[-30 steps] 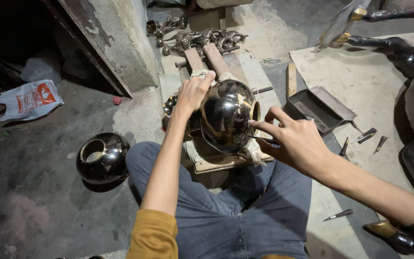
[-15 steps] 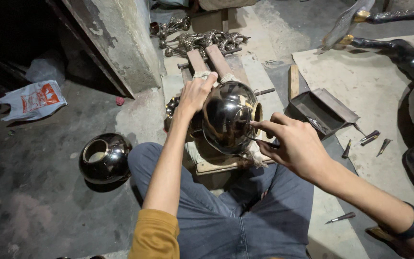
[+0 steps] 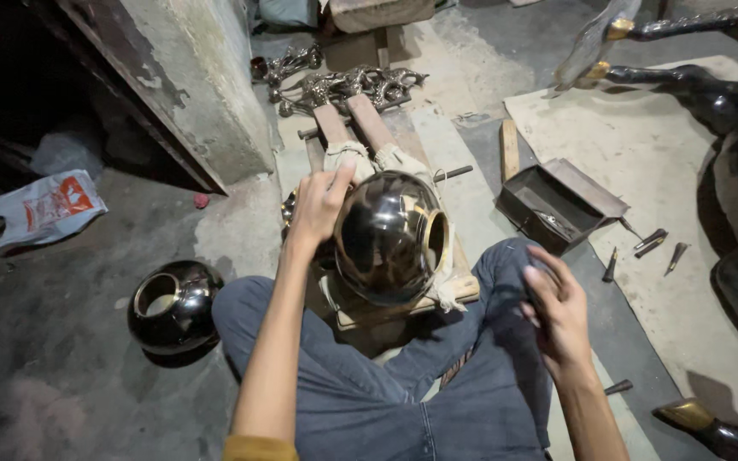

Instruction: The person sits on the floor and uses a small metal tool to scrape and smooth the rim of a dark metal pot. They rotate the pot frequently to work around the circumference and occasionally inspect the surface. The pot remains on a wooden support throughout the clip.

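The dark polished metal pot (image 3: 386, 235) lies on its side on a small cloth-padded wooden stand (image 3: 463, 288) between our knees, its brass-rimmed mouth turned toward our right. In the head view, our left hand (image 3: 322, 201) rests flat on the pot's upper left shoulder, fingers spread and pressed against the metal, so it steadies the pot without closing around it. Our right hand (image 3: 557, 312) is off the pot, above our right knee, with its fingers curled around something small and dark; we cannot tell what it is. We sit cross-legged in blue jeans (image 3: 403, 393) on a concrete floor.

To our left a second dark round pot (image 3: 172, 306) stands upright on the floor, well apart from the stand, its mouth facing up. Beyond the stand lie ornate metal castings (image 3: 343, 84) beside a rough concrete pillar (image 3: 190, 94). To our right an open dark metal box (image 3: 557, 203) sits at the edge of a pale mat (image 3: 685, 171), with a few small chisels (image 3: 651, 243) just beside it. A white plastic bag (image 3: 40, 207) lies at the far left.
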